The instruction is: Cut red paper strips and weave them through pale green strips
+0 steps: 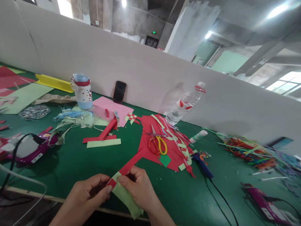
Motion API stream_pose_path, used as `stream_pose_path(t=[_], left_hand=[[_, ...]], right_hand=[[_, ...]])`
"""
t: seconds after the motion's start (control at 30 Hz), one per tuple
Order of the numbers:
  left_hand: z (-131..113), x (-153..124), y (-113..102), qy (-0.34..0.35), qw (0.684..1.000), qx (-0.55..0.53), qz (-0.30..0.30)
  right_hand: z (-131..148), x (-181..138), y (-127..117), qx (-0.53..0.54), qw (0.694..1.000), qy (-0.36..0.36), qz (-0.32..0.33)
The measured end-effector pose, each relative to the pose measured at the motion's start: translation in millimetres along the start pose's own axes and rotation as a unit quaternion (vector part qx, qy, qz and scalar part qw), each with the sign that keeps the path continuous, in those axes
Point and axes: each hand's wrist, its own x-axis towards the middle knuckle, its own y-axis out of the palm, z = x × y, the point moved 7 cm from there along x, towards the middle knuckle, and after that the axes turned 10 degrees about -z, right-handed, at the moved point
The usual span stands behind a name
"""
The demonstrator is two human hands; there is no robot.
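My left hand (86,194) and my right hand (138,188) meet at the near edge of the green table (70,160). Both pinch a crossed pair of paper strips: a red strip (130,163) runs up and away to the right, and a pale green strip (125,196) hangs down under my right palm. My left thumb and forefinger are closed on the red end near the crossing. My right thumb presses on the crossing itself.
Red paper scraps with scissors (158,142) lie ahead. A blue glue gun (202,163), a glue stick (198,136), a tilted plastic bottle (184,105), a cup (82,91), a phone (119,91), pink paper (113,108), loose strips (103,142), coloured sticks (249,150) and purple tools (30,149) surround them.
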Motion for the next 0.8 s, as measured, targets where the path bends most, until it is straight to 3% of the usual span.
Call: stream_pose_path(t=[0.2,0.33,0.53,0.8], left_hand=[[0.9,-3.5,-5.5,-0.015,0.999,0.009,-0.045],[0.7,-4.2,-2.2,-0.005,1.0,0.014,-0.019],[-11.6,-1.1,2.5,0.047,0.999,0.012,-0.007],[-11.1,3.2,-0.7,0.038,0.996,0.079,-0.03]], right_hand=[[-3.9,-1.0,0.6,-0.012,1.0,0.004,-0.005],[-2.1,-1.6,0.0,-0.025,1.0,-0.001,-0.013],[-1.6,-3.9,6.9,-0.013,1.0,-0.002,0.018],[-5.8,-9.6,11.1,-0.048,0.996,0.025,0.073]])
